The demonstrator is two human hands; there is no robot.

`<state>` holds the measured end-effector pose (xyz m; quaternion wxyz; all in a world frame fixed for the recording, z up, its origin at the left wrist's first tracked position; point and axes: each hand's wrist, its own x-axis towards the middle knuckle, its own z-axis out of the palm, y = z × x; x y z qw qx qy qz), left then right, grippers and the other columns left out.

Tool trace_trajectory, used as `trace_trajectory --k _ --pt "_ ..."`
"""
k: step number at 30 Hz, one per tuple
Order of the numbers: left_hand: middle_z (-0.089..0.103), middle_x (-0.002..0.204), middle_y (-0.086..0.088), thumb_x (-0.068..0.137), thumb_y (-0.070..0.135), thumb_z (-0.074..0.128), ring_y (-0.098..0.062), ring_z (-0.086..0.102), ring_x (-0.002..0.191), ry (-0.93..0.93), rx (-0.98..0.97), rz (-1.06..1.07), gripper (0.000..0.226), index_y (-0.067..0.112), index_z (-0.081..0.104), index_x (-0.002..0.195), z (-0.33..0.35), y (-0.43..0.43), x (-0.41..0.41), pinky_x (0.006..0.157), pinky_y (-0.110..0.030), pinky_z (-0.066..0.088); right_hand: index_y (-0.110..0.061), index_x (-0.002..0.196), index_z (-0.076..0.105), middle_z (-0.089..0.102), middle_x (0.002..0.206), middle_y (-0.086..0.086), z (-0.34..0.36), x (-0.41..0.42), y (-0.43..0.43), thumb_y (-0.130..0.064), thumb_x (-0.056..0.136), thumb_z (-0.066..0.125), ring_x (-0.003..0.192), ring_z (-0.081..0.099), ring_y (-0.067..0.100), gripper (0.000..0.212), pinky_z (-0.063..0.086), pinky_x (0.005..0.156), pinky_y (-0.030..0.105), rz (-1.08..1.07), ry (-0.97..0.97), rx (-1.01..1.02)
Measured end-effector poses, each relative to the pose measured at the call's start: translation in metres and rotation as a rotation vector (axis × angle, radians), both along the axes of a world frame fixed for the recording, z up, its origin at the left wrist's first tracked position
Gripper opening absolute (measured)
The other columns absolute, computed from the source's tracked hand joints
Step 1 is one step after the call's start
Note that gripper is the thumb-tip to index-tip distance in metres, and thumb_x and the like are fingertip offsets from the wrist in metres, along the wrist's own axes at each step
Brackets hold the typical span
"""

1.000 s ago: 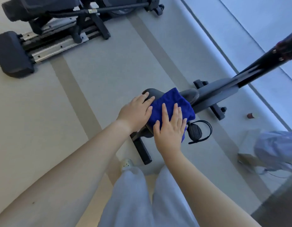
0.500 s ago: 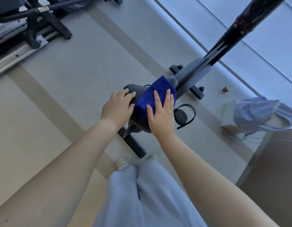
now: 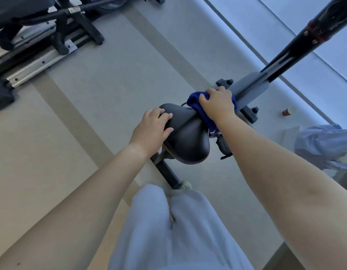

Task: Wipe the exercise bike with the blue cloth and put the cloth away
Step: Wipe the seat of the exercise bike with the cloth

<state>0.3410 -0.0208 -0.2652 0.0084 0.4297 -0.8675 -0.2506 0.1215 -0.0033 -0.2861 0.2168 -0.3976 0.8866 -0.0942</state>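
The exercise bike (image 3: 250,88) stands in front of me, its black saddle (image 3: 186,137) just beyond my legs and its dark post rising to the upper right. My left hand (image 3: 152,129) rests flat on the saddle's left side, fingers spread, gripping nothing. My right hand (image 3: 217,105) presses the blue cloth (image 3: 194,99) onto the narrow front end of the saddle, where it meets the grey frame. Most of the cloth is hidden under that hand; a strip hangs down on the right side.
Another black exercise machine (image 3: 42,36) with metal rails fills the upper left. A small brown cup (image 3: 288,112) lies on the floor at right, near a pale blue garment (image 3: 324,145) draped over something. A wall runs along the right side.
My right hand has slid the cloth forward from the saddle's top to its front end, uncovering the saddle. My left hand stays on the saddle's left side. The view has shifted closer.
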Motion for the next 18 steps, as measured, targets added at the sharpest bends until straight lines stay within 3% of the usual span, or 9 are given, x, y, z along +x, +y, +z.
trace_trajectory --k 5,9,12,15,18 --pt "0.037 0.144 -0.004 0.093 0.032 0.055 -0.024 0.035 0.129 -0.013 0.004 -0.193 0.045 0.009 0.047 0.131 -0.001 -0.014 0.003 0.098 -0.033 0.038 -0.017 0.120 0.057 0.044 0.136 0.008 -0.006 0.013 0.012 -0.037 0.095 0.040 0.130 0.029 0.028 0.037 0.043 0.090 0.048 -0.064 0.026 -0.138" --pt "0.038 0.142 -0.007 0.092 0.033 0.057 -0.026 0.033 0.130 0.000 0.011 -0.299 0.048 0.005 0.047 0.129 -0.003 -0.028 0.003 0.102 -0.033 0.035 -0.020 0.133 0.048 0.021 0.155 0.011 -0.008 0.041 0.022 -0.032 0.097 0.042 0.141 0.012 0.034 0.039 0.033 0.104 0.050 -0.174 0.064 -0.208" --pt "0.037 0.140 -0.008 0.093 0.035 0.055 -0.026 0.032 0.129 -0.016 0.013 -0.345 0.048 0.005 0.045 0.129 -0.001 -0.031 0.004 0.096 -0.035 0.041 -0.024 0.141 0.039 0.008 0.159 0.010 -0.004 0.071 0.033 -0.030 0.098 0.040 0.143 0.005 0.037 0.043 0.038 0.101 0.049 -0.255 0.086 -0.173" --pt "0.037 0.137 -0.007 0.093 0.038 0.054 -0.025 0.032 0.127 -0.022 0.001 -0.381 0.048 0.007 0.044 0.128 0.000 -0.035 0.006 0.092 -0.034 0.043 -0.029 0.145 0.032 0.006 0.159 0.010 0.002 0.096 0.044 -0.028 0.099 0.039 0.141 0.012 0.039 0.047 0.043 0.096 0.049 -0.311 0.103 -0.123" --pt "0.041 0.134 -0.008 0.091 0.039 0.056 -0.026 0.034 0.125 -0.003 -0.009 -0.407 0.047 0.006 0.046 0.125 0.000 -0.038 0.006 0.091 -0.035 0.044 -0.029 0.145 0.033 0.017 0.156 0.014 0.005 0.114 0.060 -0.028 0.098 0.039 0.136 0.028 0.038 0.047 0.044 0.094 0.050 -0.330 0.148 -0.117"
